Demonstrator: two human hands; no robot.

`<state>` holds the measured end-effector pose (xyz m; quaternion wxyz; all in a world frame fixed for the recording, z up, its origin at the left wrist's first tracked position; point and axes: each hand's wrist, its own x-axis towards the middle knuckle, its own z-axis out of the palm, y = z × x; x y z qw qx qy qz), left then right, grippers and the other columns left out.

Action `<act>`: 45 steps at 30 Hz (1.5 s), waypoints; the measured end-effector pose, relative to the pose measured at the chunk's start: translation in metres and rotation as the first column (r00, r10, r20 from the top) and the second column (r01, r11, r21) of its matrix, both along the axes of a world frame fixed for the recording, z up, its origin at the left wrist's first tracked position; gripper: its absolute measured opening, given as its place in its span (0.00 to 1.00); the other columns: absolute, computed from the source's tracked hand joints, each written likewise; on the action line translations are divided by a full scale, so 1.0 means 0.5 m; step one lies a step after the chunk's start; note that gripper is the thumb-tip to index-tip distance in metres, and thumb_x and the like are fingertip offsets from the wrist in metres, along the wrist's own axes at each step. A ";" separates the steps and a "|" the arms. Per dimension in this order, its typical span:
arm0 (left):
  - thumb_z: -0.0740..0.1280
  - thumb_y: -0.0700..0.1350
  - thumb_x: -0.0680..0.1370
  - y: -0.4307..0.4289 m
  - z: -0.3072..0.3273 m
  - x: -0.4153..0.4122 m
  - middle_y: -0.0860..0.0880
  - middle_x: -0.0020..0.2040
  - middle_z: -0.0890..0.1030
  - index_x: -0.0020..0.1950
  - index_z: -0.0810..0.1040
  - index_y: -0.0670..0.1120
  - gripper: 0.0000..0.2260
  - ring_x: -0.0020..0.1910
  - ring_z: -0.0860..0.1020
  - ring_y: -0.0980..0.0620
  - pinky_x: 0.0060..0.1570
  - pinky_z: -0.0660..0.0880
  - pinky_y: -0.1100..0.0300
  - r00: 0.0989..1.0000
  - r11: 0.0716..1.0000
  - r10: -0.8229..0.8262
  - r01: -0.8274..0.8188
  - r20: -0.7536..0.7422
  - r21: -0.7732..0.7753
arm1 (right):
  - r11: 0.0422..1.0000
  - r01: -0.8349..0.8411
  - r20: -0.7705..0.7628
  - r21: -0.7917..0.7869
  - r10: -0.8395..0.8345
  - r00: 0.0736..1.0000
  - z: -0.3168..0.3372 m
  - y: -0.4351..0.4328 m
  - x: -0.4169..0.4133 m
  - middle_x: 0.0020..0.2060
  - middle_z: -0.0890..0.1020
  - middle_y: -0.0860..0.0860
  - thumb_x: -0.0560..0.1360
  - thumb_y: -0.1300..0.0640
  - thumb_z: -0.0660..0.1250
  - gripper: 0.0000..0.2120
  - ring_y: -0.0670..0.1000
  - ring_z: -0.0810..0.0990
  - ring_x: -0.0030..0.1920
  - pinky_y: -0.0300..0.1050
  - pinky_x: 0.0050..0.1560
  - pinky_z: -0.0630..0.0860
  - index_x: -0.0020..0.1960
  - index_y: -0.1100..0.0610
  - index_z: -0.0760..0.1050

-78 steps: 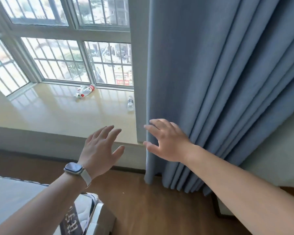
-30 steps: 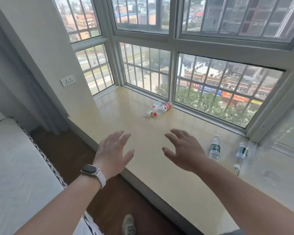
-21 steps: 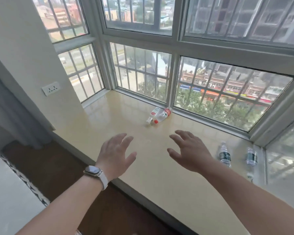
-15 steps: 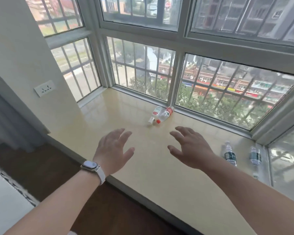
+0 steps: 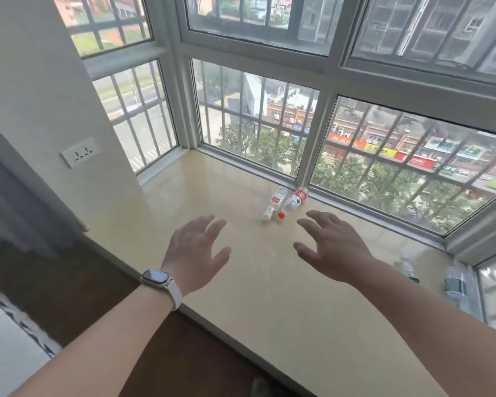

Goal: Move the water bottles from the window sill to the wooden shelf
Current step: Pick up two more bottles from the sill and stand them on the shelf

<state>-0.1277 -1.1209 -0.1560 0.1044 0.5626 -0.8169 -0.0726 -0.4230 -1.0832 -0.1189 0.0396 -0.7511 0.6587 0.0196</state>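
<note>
A: What has changed?
B: The view has closed in on the window sill (image 5: pixel 269 296); two lying water bottles (image 5: pixel 287 203) now sit just beyond the hands.

A: And the hands?
B: Left hand (image 5: pixel 195 253) and right hand (image 5: pixel 334 250) hover spread wide, holding nothing, so a first pickup looks close.

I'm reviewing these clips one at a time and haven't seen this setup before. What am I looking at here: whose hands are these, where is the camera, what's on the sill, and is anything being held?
There is no machine here. A person wears a wide-angle camera on the head, so the single view looks forward and down over their own arms.

The left hand, with a watch on its wrist, and the right hand both reach out over the window sill with fingers spread. Neither holds anything.

On the sill, near the window, two bottles lie on their sides next to each other: a white-capped bottle and a red-capped bottle. At the far right end are two more bottles, a bottle partly hidden by the right arm and a corner bottle; both are blurred. The wooden shelf is not in view.
</note>
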 end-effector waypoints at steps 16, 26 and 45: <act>0.50 0.65 0.73 -0.254 0.012 -0.143 0.51 0.76 0.64 0.75 0.62 0.56 0.32 0.74 0.61 0.49 0.72 0.57 0.49 0.988 0.988 -0.152 0.151 0.034 0.031 | 0.999 -0.032 0.069 -0.018 0.033 0.997 -0.049 -0.212 -0.139 0.72 0.68 0.51 0.72 0.33 0.46 0.33 0.55 0.66 0.70 0.51 0.66 0.67 0.71 0.48 0.66; 0.58 0.61 0.74 -0.483 -0.061 -0.201 0.47 0.72 0.71 0.72 0.69 0.53 0.28 0.71 0.69 0.45 0.68 0.64 0.49 0.930 0.934 -0.355 0.347 0.096 0.089 | 0.993 0.086 0.124 -0.085 -0.075 0.989 -0.095 -0.343 -0.173 0.58 0.80 0.52 0.71 0.39 0.62 0.25 0.56 0.79 0.57 0.51 0.53 0.78 0.62 0.52 0.73; 0.51 0.63 0.74 -0.924 -0.358 -0.324 0.47 0.75 0.65 0.75 0.64 0.52 0.31 0.73 0.64 0.46 0.71 0.60 0.49 0.803 0.779 -0.592 0.548 0.072 0.304 | 0.938 0.286 0.120 0.197 -0.313 0.942 -0.402 -0.661 -0.190 0.72 0.70 0.55 0.76 0.41 0.60 0.28 0.56 0.67 0.72 0.52 0.68 0.65 0.73 0.52 0.67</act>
